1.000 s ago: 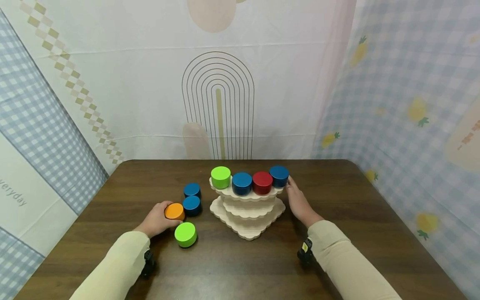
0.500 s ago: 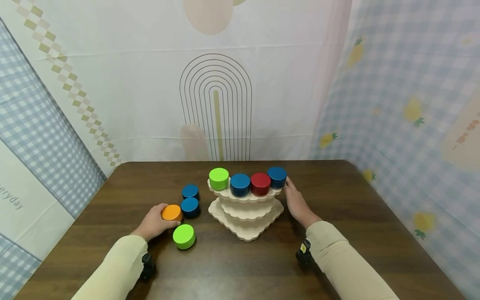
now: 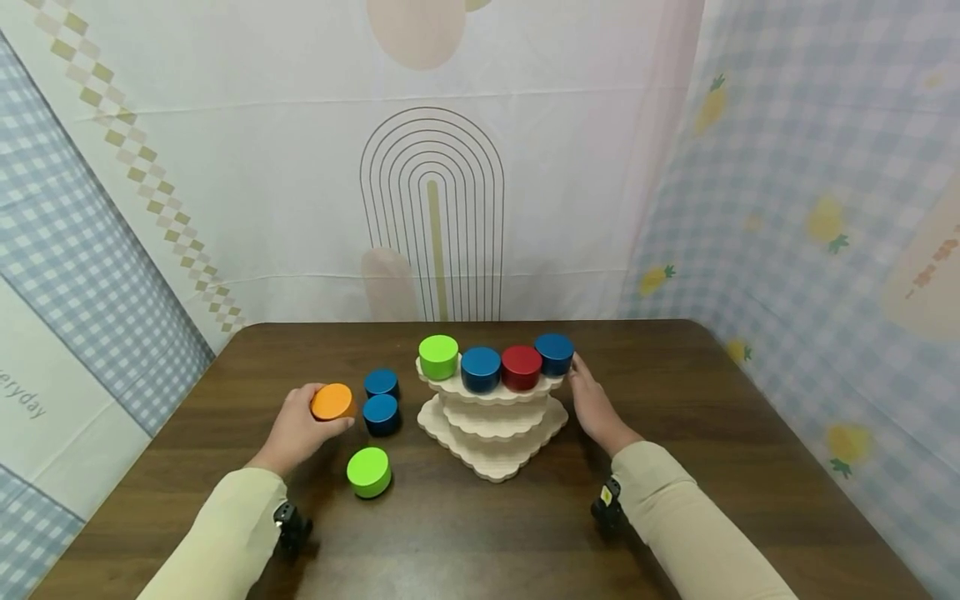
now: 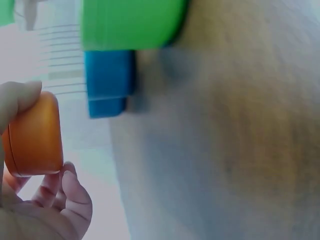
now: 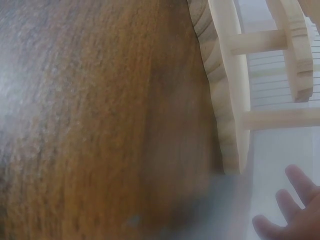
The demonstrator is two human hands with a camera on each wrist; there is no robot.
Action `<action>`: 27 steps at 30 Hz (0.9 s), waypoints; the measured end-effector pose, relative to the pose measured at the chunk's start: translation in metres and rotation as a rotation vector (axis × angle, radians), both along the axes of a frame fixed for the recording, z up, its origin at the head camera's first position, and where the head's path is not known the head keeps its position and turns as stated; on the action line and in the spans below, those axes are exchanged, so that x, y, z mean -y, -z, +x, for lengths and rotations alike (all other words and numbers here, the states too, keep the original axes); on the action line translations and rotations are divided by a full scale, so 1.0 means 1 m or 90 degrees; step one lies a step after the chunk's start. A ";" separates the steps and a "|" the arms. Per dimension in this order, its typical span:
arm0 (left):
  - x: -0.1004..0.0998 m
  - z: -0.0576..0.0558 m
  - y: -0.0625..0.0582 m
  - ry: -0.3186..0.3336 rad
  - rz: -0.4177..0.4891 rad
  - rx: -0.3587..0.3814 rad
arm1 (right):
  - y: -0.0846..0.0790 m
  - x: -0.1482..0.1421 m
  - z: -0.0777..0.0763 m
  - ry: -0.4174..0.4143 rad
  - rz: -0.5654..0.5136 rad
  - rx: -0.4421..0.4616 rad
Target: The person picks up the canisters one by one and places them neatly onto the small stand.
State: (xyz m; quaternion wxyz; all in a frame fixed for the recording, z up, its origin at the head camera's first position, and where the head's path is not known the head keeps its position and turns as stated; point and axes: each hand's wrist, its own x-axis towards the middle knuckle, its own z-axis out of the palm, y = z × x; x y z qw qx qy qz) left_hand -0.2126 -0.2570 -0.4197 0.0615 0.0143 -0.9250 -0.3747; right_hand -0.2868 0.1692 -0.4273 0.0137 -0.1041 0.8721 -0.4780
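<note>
My left hand (image 3: 296, 429) grips an orange round block (image 3: 333, 402) between thumb and fingers; in the left wrist view this block (image 4: 36, 137) stands clear above the table. A green round block (image 3: 368, 472) and two blue ones, the front one (image 3: 381, 414) nearer me, sit just right of that hand. My right hand (image 3: 596, 408) is at the right end of a tiered wooden stand (image 3: 491, 458), fingertips at the top tier's edge. The right wrist view shows its fingers (image 5: 287, 205) extended and spread. Along the top tier stand a green block (image 3: 438, 357), a blue one (image 3: 480, 370), a red one (image 3: 521, 368) and another blue one (image 3: 554, 355).
A dark wooden table (image 3: 465, 550) carries everything. Patterned cloth (image 3: 585, 192) hangs behind it and at both sides. The stand's tiers are joined by wooden posts (image 5: 280, 120), and its scalloped base rests on the table.
My left hand has raised the orange block off the table and drawn it slightly left, away from the blue blocks. My right hand stays at the stand; the other blocks are unmoved.
</note>
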 end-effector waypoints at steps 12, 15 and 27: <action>-0.022 0.006 -0.022 -0.003 0.009 -0.028 | 0.000 0.000 0.000 0.003 0.001 -0.001; -0.028 0.006 -0.026 0.002 0.011 -0.034 | 0.000 0.000 0.000 0.000 -0.005 0.001; -0.059 0.012 -0.034 0.006 0.043 -0.029 | 0.001 0.000 -0.002 -0.001 -0.007 -0.001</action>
